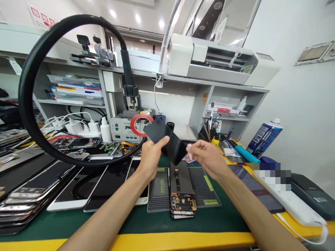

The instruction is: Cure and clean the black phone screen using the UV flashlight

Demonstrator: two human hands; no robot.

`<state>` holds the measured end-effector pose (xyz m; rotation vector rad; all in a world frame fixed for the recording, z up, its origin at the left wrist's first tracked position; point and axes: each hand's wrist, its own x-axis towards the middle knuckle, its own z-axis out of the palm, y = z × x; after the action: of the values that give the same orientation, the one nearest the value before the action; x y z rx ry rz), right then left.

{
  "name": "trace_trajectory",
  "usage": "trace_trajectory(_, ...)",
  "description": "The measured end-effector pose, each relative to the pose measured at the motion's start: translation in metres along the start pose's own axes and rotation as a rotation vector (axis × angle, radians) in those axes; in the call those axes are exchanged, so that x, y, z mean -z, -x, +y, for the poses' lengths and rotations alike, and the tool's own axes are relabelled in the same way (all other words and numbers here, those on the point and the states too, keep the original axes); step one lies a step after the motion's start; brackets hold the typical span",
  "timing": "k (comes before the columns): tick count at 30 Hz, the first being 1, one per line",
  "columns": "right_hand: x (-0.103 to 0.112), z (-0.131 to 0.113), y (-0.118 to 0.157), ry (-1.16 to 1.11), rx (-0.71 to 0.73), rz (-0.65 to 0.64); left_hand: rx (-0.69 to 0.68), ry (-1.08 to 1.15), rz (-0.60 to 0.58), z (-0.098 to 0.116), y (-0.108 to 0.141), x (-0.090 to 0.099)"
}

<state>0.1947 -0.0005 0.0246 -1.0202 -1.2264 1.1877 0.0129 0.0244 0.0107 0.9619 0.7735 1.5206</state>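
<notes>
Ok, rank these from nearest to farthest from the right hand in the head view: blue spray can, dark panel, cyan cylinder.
1. Dark panel: just left of the right hand.
2. Cyan cylinder: to its right.
3. Blue spray can: farther right, beyond the cylinder.

From here I see the left hand (152, 153) gripping a dark phone screen (172, 144), tilted above a stack of phone parts (182, 188); the right hand (209, 157) pinches a small white piece (190, 150) beside the screen's edge.

Showing black on the panel (173, 148), honeycomb grey on the mat (200, 184), yellow along the bench's front edge (157, 241).
</notes>
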Motion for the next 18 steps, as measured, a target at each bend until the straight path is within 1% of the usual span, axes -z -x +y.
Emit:
trace_trajectory(2, 0.011, -0.005, -0.003, -0.015, 0.037, 0.055, 0.056, -0.037, -0.068, 0.003, 0.002, -0.001)
trace_trajectory(4, 0.019, -0.007, -0.006, -0.017, 0.061, 0.081, 0.078, -0.068, -0.115, 0.005, 0.004, -0.002)
trace_trajectory(7, 0.024, -0.004, -0.009, 0.015, 0.082, 0.112, 0.074, -0.053, -0.117, 0.007, 0.007, -0.005)
trace_trajectory(12, 0.02, 0.001, -0.008, 0.066, 0.087, 0.127, 0.072, -0.009, -0.104, 0.004, 0.005, -0.004)
trace_trajectory(18, 0.012, 0.0, -0.006, 0.016, -0.014, 0.082, 0.02, 0.026, -0.126, 0.003, 0.005, -0.003)
